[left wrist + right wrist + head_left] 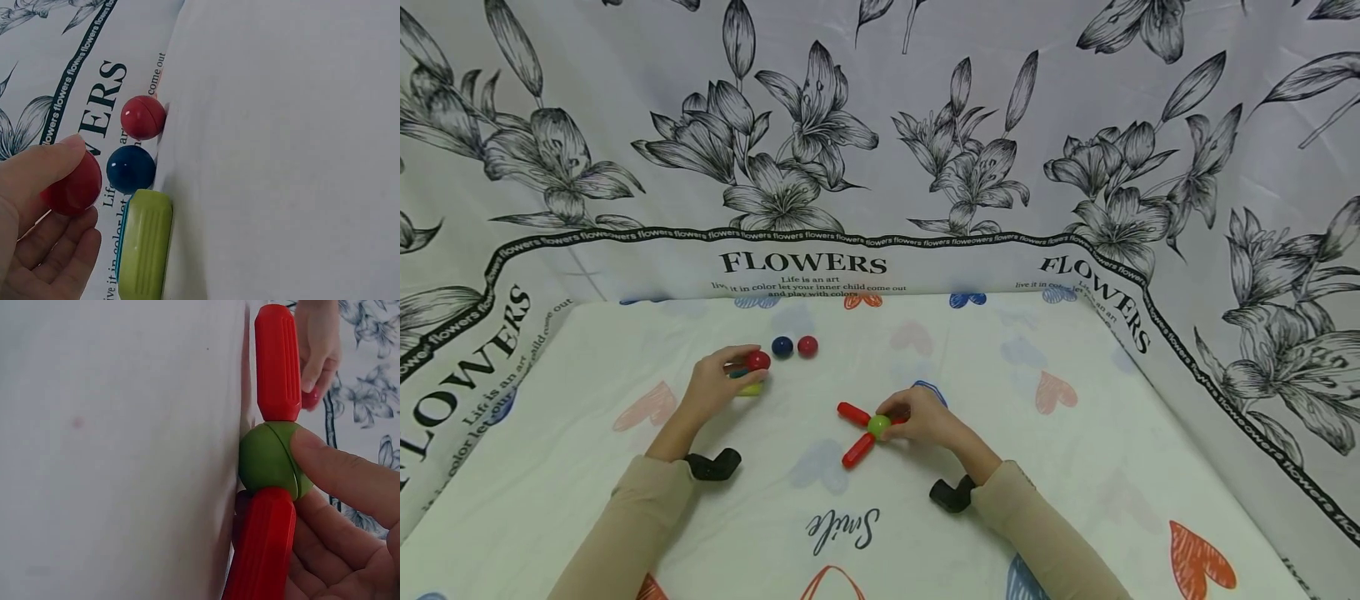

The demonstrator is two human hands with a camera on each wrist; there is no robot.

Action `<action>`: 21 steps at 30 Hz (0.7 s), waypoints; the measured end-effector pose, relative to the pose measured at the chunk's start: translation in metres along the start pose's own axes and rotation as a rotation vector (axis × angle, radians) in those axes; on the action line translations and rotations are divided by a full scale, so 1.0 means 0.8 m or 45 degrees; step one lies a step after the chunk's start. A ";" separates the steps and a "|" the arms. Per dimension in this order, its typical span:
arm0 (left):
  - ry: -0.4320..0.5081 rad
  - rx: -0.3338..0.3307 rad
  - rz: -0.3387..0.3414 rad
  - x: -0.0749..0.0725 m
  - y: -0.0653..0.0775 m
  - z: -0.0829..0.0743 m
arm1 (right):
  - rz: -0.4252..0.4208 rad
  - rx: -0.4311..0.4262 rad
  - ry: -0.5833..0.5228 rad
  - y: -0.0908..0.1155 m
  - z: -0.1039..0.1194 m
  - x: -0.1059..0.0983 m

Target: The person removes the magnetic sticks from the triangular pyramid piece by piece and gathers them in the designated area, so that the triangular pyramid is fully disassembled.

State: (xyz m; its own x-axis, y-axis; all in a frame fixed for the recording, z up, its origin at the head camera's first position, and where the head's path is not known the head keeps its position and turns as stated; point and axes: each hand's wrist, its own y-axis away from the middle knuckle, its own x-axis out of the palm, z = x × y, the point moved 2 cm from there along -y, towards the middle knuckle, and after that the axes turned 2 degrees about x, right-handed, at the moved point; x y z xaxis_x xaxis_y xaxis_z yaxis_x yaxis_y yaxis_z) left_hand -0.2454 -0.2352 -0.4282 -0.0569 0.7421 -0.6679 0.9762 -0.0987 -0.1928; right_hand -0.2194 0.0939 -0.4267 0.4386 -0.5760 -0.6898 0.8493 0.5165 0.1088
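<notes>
Step in hand, by judgement: joining parts. The right hand pinches the green ball, from which red sticks project; the left hand grips a red ball near the yellow-green stick. The next move appears to call for aligning the held ball with a free stick end.

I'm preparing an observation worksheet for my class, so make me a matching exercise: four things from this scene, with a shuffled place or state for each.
Things
1. left hand
2. dark blue ball
3. right hand
4. red rods

Places or states
A. attached to the green ball
B. holding one red ball
C. pinching the green ball
D. lying beside a loose red ball

Right pairs: 1-B, 2-D, 3-C, 4-A
</notes>
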 end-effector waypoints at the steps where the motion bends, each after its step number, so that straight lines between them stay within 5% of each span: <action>1: 0.003 -0.006 -0.003 0.000 -0.002 0.001 | 0.000 0.001 -0.003 0.000 0.000 0.000; 21: -0.006 -0.091 -0.028 -0.002 -0.034 0.018 | 0.003 0.005 -0.012 -0.002 -0.004 0.001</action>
State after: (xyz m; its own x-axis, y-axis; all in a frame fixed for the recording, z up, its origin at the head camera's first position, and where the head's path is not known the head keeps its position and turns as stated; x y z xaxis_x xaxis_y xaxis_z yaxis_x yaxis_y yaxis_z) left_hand -0.2750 -0.2435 -0.4321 -0.0793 0.7404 -0.6675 0.9872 -0.0345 -0.1556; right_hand -0.2217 0.0947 -0.4296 0.4435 -0.5805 -0.6828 0.8493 0.5156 0.1133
